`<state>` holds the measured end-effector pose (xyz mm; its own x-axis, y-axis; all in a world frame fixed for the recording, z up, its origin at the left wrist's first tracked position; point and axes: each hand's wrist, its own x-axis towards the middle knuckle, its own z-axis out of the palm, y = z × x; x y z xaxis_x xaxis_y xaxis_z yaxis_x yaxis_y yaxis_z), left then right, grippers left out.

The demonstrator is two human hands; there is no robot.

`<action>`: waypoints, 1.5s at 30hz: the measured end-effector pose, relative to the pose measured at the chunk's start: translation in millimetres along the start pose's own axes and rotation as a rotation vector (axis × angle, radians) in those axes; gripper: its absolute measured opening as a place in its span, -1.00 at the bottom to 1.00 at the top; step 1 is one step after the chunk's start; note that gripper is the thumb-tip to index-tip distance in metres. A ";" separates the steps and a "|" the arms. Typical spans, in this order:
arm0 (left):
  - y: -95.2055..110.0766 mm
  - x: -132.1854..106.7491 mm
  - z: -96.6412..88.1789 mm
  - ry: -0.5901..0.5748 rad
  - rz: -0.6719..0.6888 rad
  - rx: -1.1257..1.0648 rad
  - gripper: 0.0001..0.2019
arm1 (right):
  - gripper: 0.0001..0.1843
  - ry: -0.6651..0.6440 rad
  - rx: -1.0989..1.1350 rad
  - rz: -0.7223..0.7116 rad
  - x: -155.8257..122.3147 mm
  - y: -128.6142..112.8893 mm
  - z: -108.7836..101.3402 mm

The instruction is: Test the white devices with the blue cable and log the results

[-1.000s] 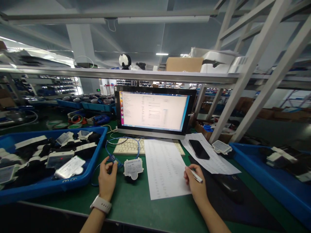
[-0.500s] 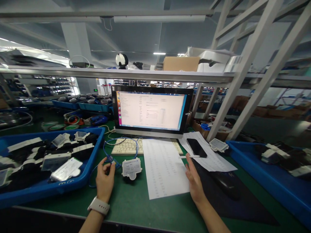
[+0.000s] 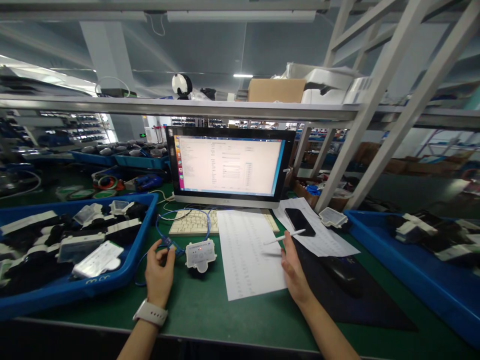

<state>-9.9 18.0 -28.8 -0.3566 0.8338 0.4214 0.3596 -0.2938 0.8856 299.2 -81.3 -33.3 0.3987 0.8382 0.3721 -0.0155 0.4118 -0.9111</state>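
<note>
My left hand [image 3: 159, 272] pinches a small blue connector [image 3: 169, 244] on a blue cable, just left of a white device [image 3: 201, 253] lying on the green bench with a red light showing. My right hand [image 3: 293, 269] rests at the right edge of a printed sheet [image 3: 249, 252] and holds a white pen [image 3: 283, 236] that points left over the paper. A watch is on my left wrist.
A monitor [image 3: 228, 166] stands behind a keyboard [image 3: 193, 223]. A blue tray [image 3: 123, 270] of devices sits left, another blue tray [image 3: 405, 272] right. A phone [image 3: 299, 222] lies on papers, a black mouse [image 3: 343, 276] on a dark mat.
My right hand has swung the pen from pointing right to pointing left over the sheet. The left hand has stayed on the connector. The view has drifted slightly.
</note>
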 end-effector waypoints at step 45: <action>-8.4 1.9 2.1 -0.024 -0.038 0.010 -0.35 | -0.20 0.012 0.329 0.131 4.4 -2.0 -3.1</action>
<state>-11.7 23.1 -35.9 -0.3497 0.8550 0.3830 0.3550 -0.2573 0.8988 303.8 -79.5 -30.4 0.3842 0.8883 0.2516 -0.3609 0.3953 -0.8447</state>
